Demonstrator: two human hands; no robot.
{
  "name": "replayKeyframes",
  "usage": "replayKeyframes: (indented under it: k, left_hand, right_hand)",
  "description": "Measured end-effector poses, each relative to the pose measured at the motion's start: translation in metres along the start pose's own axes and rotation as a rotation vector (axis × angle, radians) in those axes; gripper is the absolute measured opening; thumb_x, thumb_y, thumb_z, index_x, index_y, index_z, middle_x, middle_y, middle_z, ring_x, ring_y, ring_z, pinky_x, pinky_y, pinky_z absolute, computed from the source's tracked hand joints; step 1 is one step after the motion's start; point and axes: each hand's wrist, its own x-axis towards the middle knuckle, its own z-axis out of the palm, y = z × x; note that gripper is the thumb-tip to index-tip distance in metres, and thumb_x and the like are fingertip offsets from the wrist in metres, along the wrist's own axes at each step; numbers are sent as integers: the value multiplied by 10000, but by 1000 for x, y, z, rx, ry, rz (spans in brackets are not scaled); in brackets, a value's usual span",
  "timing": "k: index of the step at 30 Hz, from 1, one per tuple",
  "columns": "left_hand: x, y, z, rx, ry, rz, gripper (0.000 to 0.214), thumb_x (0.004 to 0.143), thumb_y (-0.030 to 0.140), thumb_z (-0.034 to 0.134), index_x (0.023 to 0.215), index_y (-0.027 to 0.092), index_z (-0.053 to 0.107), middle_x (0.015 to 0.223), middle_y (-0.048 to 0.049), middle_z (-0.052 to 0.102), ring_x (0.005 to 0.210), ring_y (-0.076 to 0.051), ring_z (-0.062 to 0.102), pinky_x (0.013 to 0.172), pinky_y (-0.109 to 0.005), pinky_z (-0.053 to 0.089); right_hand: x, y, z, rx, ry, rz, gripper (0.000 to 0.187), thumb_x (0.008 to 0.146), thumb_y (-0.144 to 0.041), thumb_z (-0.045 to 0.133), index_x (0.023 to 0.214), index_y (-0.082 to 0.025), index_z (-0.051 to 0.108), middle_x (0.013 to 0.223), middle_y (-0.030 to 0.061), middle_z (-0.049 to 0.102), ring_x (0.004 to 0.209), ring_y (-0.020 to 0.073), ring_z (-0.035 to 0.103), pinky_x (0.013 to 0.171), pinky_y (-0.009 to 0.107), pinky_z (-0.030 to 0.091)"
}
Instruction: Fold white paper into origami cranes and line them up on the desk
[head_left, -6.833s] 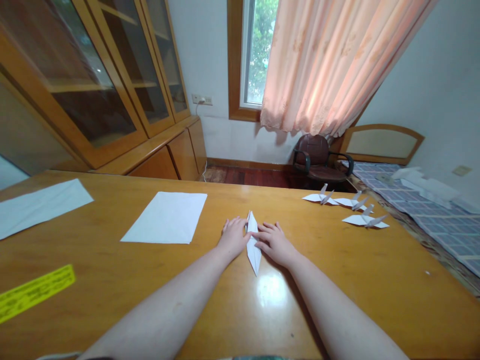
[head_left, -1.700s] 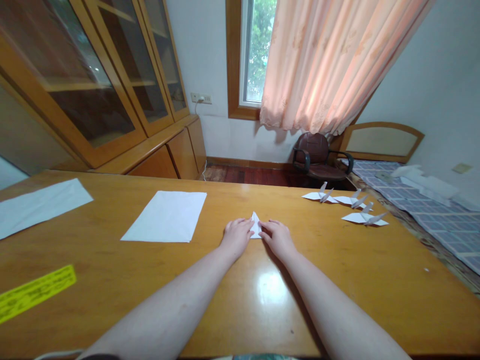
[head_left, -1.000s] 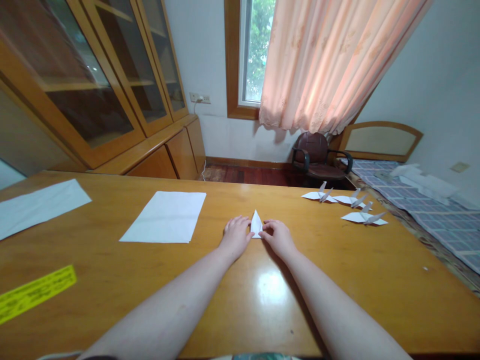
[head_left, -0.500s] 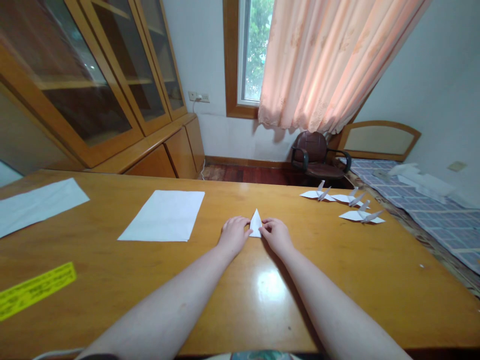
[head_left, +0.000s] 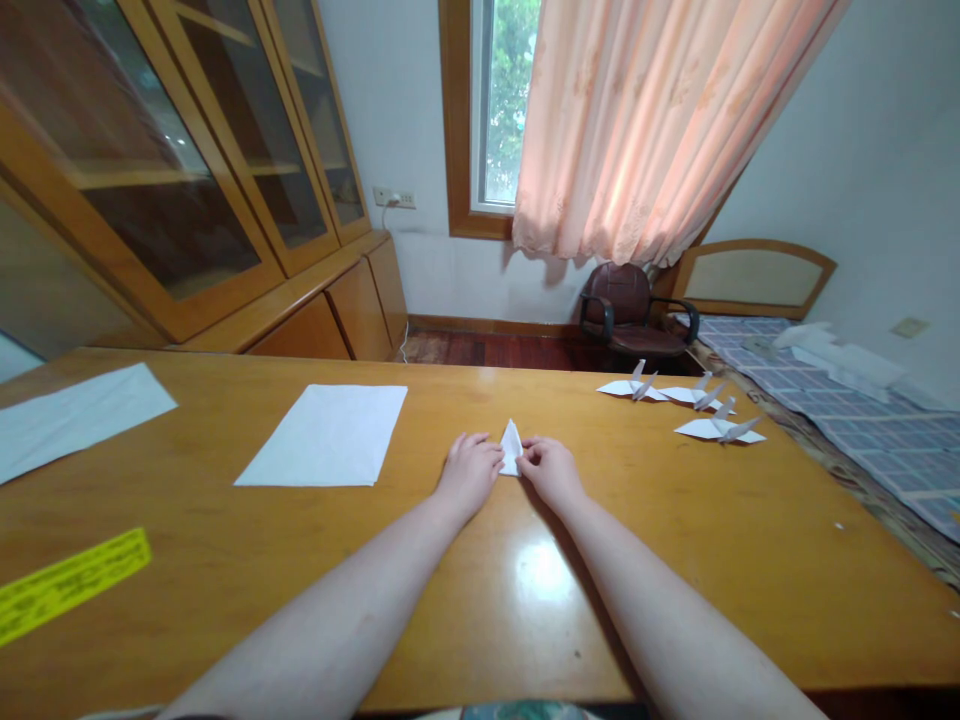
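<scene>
At the middle of the bench point(head_left: 465, 630), head view, it's a small folded paper point(head_left: 511, 450): crisp white, a narrow triangle, sharp tip pointing away from the person, short straight base facing them, layers just showing near the peak. Left hand point(head_left: 470, 470) lies low, fingers loosely spread, tips touching its left edge. Right hand point(head_left: 553, 468) is curled, thumb and forefinger pinching the right edge! Well apart, white sheets point(head_left: 322, 435) to the left, three paper birds point(head_left: 709, 429) far right.

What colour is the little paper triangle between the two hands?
The paper triangle is white, seen in the head view.
</scene>
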Motion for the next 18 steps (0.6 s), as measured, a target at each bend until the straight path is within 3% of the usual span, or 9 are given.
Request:
replayKeyframes:
  k: [13,18]
  left_hand:
    - [-4,9,-8,51,-76,-10,205,866,259,510,1047,260,606,1052,-32,669,1076,-224,521,1072,-552,156]
    - [-4,9,-7,29,-80,-23,200,866,281,508,1034,260,613,1057,-27,665,1051,-216,525,1087,-527,153]
  right_hand:
    - [2,7,2,-40,39,44,134,735,-286,636,643,-195,673,966,61,680,939,193,594,869,306,417]
    - [1,5,0,-91,26,27,145,741,-279,648,844,-191,702,1004,74,672,979,206,580,897,326,405]
